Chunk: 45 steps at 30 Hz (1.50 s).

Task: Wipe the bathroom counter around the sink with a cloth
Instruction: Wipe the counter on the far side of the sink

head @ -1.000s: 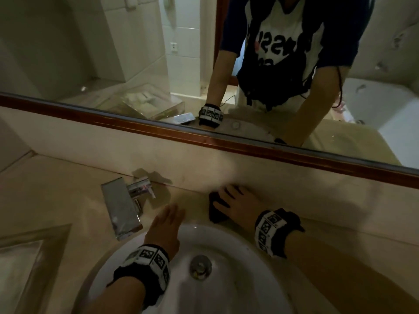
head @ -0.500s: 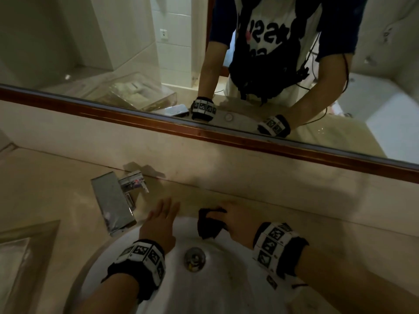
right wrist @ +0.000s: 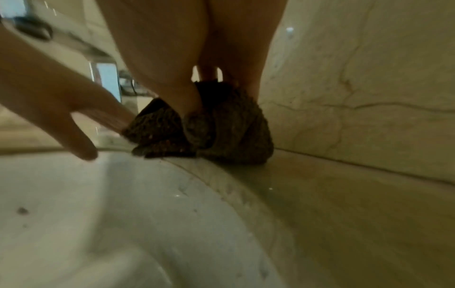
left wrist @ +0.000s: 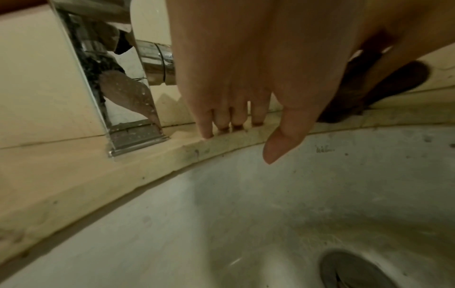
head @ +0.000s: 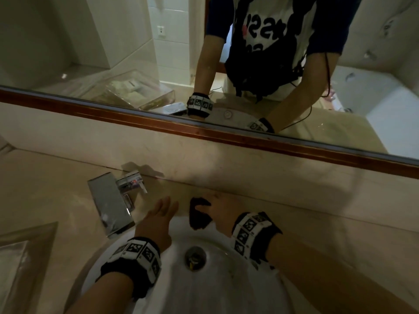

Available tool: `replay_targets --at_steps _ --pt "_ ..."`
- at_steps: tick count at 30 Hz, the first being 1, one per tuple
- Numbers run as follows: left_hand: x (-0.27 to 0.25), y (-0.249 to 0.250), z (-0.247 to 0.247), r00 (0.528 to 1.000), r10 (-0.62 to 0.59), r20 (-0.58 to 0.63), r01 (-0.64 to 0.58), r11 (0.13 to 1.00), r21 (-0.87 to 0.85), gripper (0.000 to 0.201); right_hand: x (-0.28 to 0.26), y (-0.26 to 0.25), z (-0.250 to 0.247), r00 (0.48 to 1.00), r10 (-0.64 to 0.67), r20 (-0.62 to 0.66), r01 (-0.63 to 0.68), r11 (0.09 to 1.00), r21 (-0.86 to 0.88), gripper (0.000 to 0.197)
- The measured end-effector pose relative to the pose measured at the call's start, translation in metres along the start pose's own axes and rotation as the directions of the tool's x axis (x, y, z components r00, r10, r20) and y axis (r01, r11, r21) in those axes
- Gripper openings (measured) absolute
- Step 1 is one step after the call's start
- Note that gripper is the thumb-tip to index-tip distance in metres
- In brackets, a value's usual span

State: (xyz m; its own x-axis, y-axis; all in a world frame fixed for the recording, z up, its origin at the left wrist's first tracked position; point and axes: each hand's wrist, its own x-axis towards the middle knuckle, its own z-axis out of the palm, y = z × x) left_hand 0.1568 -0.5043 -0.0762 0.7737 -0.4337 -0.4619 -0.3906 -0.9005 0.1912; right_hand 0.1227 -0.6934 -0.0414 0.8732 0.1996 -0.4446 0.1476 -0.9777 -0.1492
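**Cloth on the back rim of the sink, right hand on it**

My right hand presses the cloth down on the bench, on the narrow strip between the sink and the back wall. Cloth is dark, bunched, and part of it hangs over the sink's back rim into the bowl. In the right wrist view my fingers curl over the top of the cloth and dig into its folds; thumb tip sits in front of it. Cloth touches the bench and sits close to the wall; can't tell if it touches the wall.

My left hand holds nothing. Fingers straight and close together, tips resting on the bench strip just behind the sink rim, thumb out over the bowl. It sits between the tap and the cloth, just beside both, touching neither.

Tap is chrome, square, at the back-left of the sink. Drain is at the bowl's middle, open. A mirror with a wooden frame runs along the wall above the bench. A clear tray sits at the bench's left edge.
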Motion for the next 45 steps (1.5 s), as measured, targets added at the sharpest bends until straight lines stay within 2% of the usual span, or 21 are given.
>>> replay_targets --at_steps 3,5,8,10,13,16,18,21,24,26,28,30,32,34,36,41,45 --pt "0.0 0.005 -0.004 1.0 -0.02 0.013 0.019 0.999 0.04 0.086 -0.024 0.013 0.01 0.999 0.001 -0.05 0.011 0.973 0.233 0.052" --pt "0.001 0.015 -0.007 1.0 -0.03 -0.003 0.03 0.997 0.074 0.081 -0.045 0.03 0.011 0.985 0.102 -0.136 -0.047 0.933 0.358 0.046" --pt "0.004 0.042 -0.001 0.999 0.046 -0.012 -0.045 0.996 0.075 0.078 -0.061 0.065 0.014 0.951 0.25 -0.18 -0.205 0.95 0.234 0.049" --pt "0.005 0.061 0.007 0.996 0.082 0.029 -0.084 0.995 0.047 0.079 -0.062 0.084 0.022 0.913 0.353 -0.206 -0.283 0.909 0.305 0.045" --pt "0.011 0.07 0.011 0.996 0.063 0.06 -0.066 0.997 0.035 0.081 -0.058 0.093 0.035 0.907 0.377 -0.189 -0.327 0.911 0.25 0.049" --pt "0.011 0.064 0.005 0.994 0.067 0.091 -0.072 0.996 0.059 0.082 -0.058 0.088 0.043 0.921 0.331 -0.208 -0.31 0.942 0.126 0.058" --pt "0.01 0.062 0.002 0.993 0.075 0.09 -0.08 0.996 0.05 0.083 -0.062 0.082 0.046 0.952 0.262 -0.158 -0.251 0.964 0.088 0.061" --pt "0.008 0.061 0.002 0.994 0.076 0.078 -0.08 0.996 0.049 0.082 -0.072 0.078 0.047 0.98 0.064 -0.19 -0.053 0.997 0.063 0.053" --pt "0.007 0.062 0.0 0.995 0.064 0.079 -0.07 0.994 0.084 0.082 -0.094 0.092 0.036 0.998 0.013 -0.067 -0.006 0.994 0.108 0.044" --pt "0.007 0.069 -0.004 0.995 0.032 0.091 -0.044 0.99 0.133 0.078 -0.105 0.115 0.028 0.977 0.12 -0.174 -0.086 0.978 0.192 0.044" --pt "0.007 0.08 -0.007 0.995 0.031 0.092 -0.046 0.985 0.166 0.074 -0.115 0.14 0.025 0.918 0.312 -0.245 -0.246 0.932 0.266 0.045" --pt "0.005 0.096 -0.004 0.992 0.102 0.072 -0.113 0.979 0.171 0.072 -0.117 0.156 0.031 0.868 0.429 -0.251 -0.346 0.884 0.315 0.044" --pt "0.002 0.111 0.005 0.983 0.168 0.071 -0.178 0.969 0.171 0.074 -0.115 0.159 0.04 0.86 0.466 -0.208 -0.422 0.879 0.223 0.049" --pt "0.001 0.122 0.015 0.98 0.172 0.097 -0.186 0.97 0.16 0.076 -0.112 0.15 0.05 0.873 0.462 -0.157 -0.445 0.886 0.131 0.056" --pt "0.001 0.125 0.019 0.983 0.149 0.103 -0.164 0.974 0.154 0.078 -0.109 0.136 0.056 0.879 0.457 -0.139 -0.441 0.888 0.134 0.06" --pt "-0.002 0.127 0.013 0.983 0.13 0.128 -0.153 0.971 0.185 0.076 -0.122 0.086 0.061 0.956 0.291 -0.043 -0.286 0.953 0.1 0.062" --pt "-0.006 0.138 0.013 0.981 0.153 0.118 -0.176 0.959 0.223 0.073 -0.14 0.064 0.065 0.992 0.118 0.054 -0.122 0.989 0.089 0.052"
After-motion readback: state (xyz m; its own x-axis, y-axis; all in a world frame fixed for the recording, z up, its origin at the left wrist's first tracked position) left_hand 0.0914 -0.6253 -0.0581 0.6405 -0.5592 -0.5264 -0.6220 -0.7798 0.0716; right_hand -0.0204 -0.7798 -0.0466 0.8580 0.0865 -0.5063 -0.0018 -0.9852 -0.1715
